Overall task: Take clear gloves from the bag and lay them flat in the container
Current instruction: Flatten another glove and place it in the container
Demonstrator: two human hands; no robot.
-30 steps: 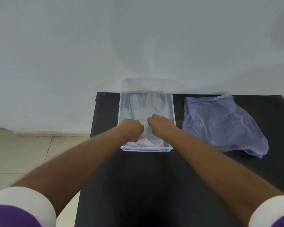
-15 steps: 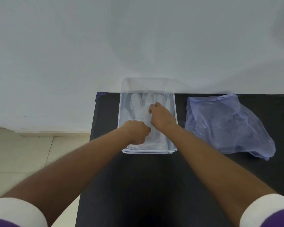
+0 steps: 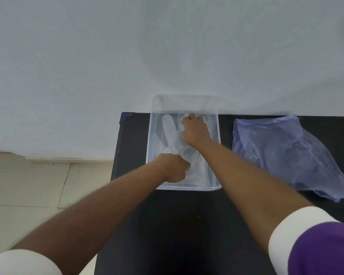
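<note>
A clear rectangular plastic container (image 3: 214,124) stands at the back of the black table. Inside it lies a clear glove (image 3: 170,133), fingers pointing toward the wall. My left hand (image 3: 172,167) is curled and presses the glove's cuff end near the container's front. At the far end, my right hand (image 3: 195,130) lies on the glove's finger tips with its own fingers bent down. To the right of the container rests the crumpled bluish translucent bag (image 3: 284,153).
The black table (image 3: 187,225) butts against a white wall; its left edge drops to a tiled floor (image 3: 38,185). The bag fills the table's right back part.
My right hand has slid from the glove's cuff area up along it to the finger tips at the far end. My left hand has stayed on the cuff end.
</note>
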